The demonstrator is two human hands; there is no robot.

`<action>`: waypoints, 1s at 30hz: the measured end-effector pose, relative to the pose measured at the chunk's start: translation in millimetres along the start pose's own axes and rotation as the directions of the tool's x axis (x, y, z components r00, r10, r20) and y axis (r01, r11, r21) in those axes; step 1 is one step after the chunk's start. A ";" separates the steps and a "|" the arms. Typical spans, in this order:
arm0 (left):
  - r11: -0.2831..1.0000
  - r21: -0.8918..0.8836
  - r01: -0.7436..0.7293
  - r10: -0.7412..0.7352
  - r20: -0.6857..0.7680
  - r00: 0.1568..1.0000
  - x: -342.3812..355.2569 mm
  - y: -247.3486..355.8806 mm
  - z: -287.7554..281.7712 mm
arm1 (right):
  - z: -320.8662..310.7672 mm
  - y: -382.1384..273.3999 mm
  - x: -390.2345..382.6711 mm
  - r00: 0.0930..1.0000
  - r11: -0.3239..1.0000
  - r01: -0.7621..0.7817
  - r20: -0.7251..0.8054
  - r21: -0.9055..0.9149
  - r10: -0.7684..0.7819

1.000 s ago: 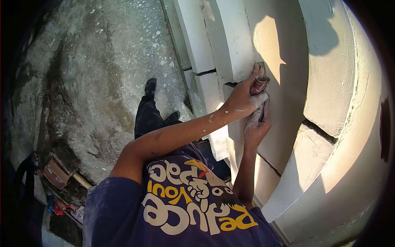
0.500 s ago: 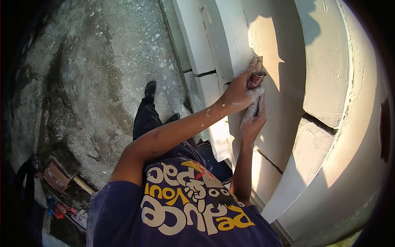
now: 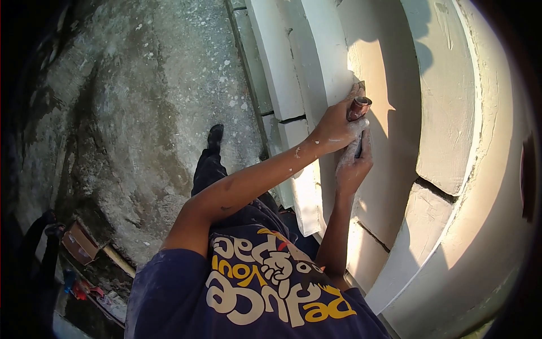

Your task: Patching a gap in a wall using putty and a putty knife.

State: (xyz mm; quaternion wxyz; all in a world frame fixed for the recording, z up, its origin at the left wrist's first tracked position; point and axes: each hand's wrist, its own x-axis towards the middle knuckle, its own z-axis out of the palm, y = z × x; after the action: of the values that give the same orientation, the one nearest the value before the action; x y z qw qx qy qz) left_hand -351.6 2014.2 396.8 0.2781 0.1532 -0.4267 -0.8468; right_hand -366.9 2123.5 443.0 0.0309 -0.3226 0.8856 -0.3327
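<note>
My left hand (image 3: pixel 340 125), dusted with white, is closed round the red-brown handle of what looks like a putty knife (image 3: pixel 359 108). A small grey corner of its blade (image 3: pixel 362 85) shows beyond my fingers, near the pale moulded surface (image 3: pixel 389 164). Right below it is my right hand (image 3: pixel 354 165), also whitened, its fingers pressed together and reaching up to the heel of my left hand. Something dark shows between those fingers, too small to name. Most of the blade is hidden by my left hand.
Long stepped white ledges (image 3: pixel 276 62) run beside me, with dark gaps at their joints. Rough, white-spattered concrete floor (image 3: pixel 141 101) lies to the left. A brown box (image 3: pixel 79 244), a pole (image 3: pixel 118 261) and what look like another person's dark-clad legs (image 3: pixel 39 243) are at lower left.
The whole view has shifted, with the ledges and floor lower in it. Against the pale surface, both hands and the putty knife have moved slightly farther from me. The grips look the same.
</note>
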 end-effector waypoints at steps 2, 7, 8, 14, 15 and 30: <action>0.985 0.167 0.051 -0.050 -0.010 0.999 6.1 9.0 -2.3 | 5.8 0.1 9.5 0.999 1.000 0.016 -0.032 0.001 -0.016; 0.998 0.047 0.051 -0.051 0.001 0.999 -7.3 19.9 0.4 | 5.1 4.7 7.0 0.999 0.998 0.051 -0.016 0.032 -0.050; 0.998 0.048 0.042 -0.042 0.002 0.999 1.0 22.8 -1.6 | 5.7 7.4 11.1 0.991 0.991 0.123 -0.057 0.050 -0.120; 0.992 0.101 0.069 -0.069 -0.005 0.998 21.3 25.0 -21.8 | 21.7 -7.9 28.6 0.999 0.997 -0.043 0.006 0.071 0.043; 0.990 0.124 0.068 -0.070 0.008 0.998 15.2 21.9 -21.0 | 21.7 -9.0 21.9 0.999 0.996 -0.044 0.004 0.074 0.044; 0.997 0.077 0.006 -0.008 0.029 1.000 53.7 24.3 -36.6 | 34.0 -22.2 51.0 1.000 1.000 -0.002 -0.019 0.016 0.002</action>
State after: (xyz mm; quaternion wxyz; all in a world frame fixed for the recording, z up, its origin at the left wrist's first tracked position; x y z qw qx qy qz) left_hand -368.0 1946.8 393.6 0.2630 0.1530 -0.4625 -0.8328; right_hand -385.8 2061.3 438.3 0.0256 -0.3184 0.8834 -0.3429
